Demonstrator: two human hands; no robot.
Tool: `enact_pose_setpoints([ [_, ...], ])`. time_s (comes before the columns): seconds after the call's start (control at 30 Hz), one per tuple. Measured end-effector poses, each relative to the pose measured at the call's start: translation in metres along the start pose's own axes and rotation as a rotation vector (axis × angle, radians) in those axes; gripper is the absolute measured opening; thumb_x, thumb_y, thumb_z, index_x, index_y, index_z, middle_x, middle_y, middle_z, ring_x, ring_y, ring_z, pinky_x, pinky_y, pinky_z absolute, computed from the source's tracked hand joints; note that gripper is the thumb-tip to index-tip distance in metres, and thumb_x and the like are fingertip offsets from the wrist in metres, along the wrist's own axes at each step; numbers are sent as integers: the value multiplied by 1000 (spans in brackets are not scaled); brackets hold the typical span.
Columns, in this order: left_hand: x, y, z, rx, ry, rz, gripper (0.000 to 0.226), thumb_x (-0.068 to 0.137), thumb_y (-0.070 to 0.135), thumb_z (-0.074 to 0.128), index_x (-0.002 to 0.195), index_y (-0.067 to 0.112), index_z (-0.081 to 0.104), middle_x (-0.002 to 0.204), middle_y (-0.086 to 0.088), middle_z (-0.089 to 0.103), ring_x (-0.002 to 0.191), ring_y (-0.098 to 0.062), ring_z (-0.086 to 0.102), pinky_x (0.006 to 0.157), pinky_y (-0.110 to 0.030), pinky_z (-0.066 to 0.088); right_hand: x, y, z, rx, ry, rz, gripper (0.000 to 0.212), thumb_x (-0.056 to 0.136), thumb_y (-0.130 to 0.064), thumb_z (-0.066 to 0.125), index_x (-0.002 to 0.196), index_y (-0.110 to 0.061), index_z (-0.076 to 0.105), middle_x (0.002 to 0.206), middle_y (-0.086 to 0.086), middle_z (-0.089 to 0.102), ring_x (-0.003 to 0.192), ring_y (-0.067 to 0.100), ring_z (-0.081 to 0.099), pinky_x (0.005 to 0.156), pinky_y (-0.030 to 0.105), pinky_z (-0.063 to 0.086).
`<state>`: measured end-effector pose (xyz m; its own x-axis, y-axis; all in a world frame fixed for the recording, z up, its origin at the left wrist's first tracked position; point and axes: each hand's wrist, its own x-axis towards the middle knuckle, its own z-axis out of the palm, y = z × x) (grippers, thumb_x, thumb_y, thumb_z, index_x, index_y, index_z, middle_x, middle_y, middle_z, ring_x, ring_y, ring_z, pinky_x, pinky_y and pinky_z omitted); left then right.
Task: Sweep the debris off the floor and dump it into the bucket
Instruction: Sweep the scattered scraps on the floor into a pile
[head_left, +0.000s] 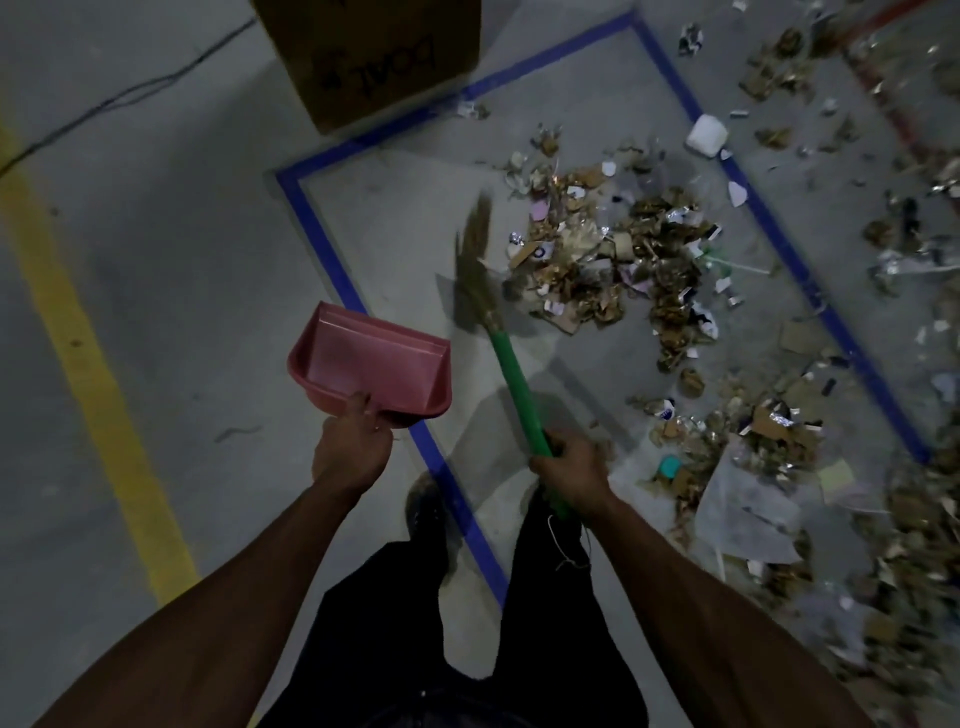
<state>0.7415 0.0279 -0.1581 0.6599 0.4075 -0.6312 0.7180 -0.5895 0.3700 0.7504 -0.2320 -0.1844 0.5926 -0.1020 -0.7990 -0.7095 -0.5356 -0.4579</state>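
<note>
From the head view, the left hand (352, 447) has its grip closed round the handle end of a pink dustpan (371, 364), held above the floor (156, 218); the pan's tray looks empty. The right hand (571, 465) has its grip wrapped tight on the green handle of a broom (506, 358), whose straw head is blurred and sits at the left edge of the debris (613, 249). That debris, a heap of brown scraps, paper bits and foil, lies inside a rectangle of blue tape (311, 218), with more scattered beyond the tape's right side. The dustpan is over the tape's left edge, apart from the heap. A cardboard box (374, 57) stands at the tape's far corner; what it holds cannot be seen. A yellow line (78, 338) runs well left of the tape
</note>
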Motion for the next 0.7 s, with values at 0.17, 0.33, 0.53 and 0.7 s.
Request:
enact_pose_setpoints([
  [0.17,11,55,28,19,13,10,60,87,24,50,145,28,33,126,-17,56,94,-43,60,83,-51,53,59,-3,-64,219,40,144,42,83,-5,68,125,-7,63,79,16,68,49,21,60,41,22,46],
  [0.33,25,124,56,-14,44,-83,60,88,28,53,145,31,34,122,-23,56,92,-44,63,84,-50,54,117,-7,-140,458,96,175,29,84,1,65,111,-8,67,73,16,63,52,24,56,49,31,48],
  [0.53,32,198,85,10,23,-41,64,87,23,55,147,27,34,127,-23,53,98,-44,60,86,-50,53,158,-10,-204,650,138,237,11,84,-1,67,93,-8,66,70,18,60,51,24,54,51,33,47],
  [0.7,37,239,103,39,22,28,61,89,20,52,147,23,34,122,-22,58,102,-42,59,87,-50,52,184,4,-245,747,176,294,17,88,-4,64,105,-2,62,67,15,57,47,23,51,42,27,43],
])
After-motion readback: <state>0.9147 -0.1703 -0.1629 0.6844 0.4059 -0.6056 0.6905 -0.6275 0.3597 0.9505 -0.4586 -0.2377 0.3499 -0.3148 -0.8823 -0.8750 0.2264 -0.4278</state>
